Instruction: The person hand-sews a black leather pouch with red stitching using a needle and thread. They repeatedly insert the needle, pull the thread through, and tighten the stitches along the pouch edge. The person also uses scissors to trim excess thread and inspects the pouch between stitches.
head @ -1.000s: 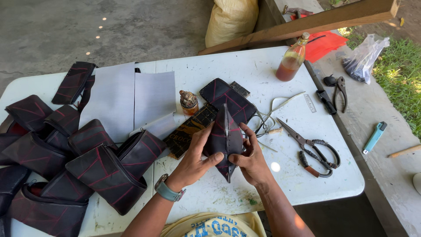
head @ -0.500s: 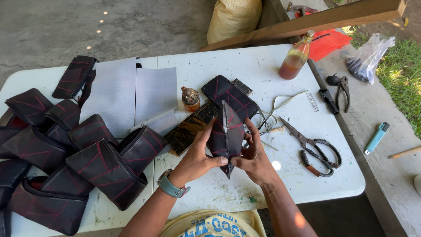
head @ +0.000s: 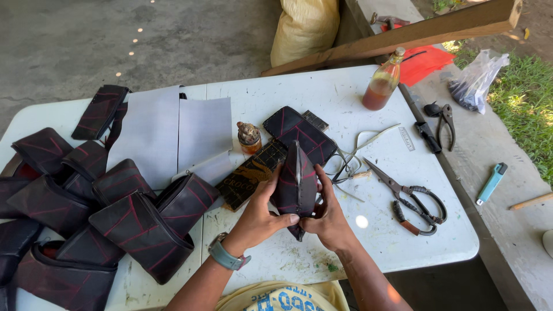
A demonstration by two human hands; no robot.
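I hold a dark rubber pouch with red stitching [head: 295,183] upright on its edge over the white table [head: 322,98]. My left hand [head: 259,212], with a grey watch on the wrist, grips its left side, thumb at the lower front. My right hand [head: 329,214] clasps its right side. Just behind lie a flat black strip with a gold print [head: 249,174] and another dark stitched pouch [head: 300,132].
A heap of similar dark pouches [head: 86,213] covers the table's left. White paper sheets [head: 173,129], a small brown jar [head: 249,137], scissors [head: 406,196], thin white strips [head: 351,158] and an amber bottle [head: 382,83] lie around. Pliers [head: 443,118] and a teal lighter [head: 491,183] rest on the bench at right.
Both hands have closed further around the pouch, drawing it slightly toward me; the pouch stays upright on its edge.
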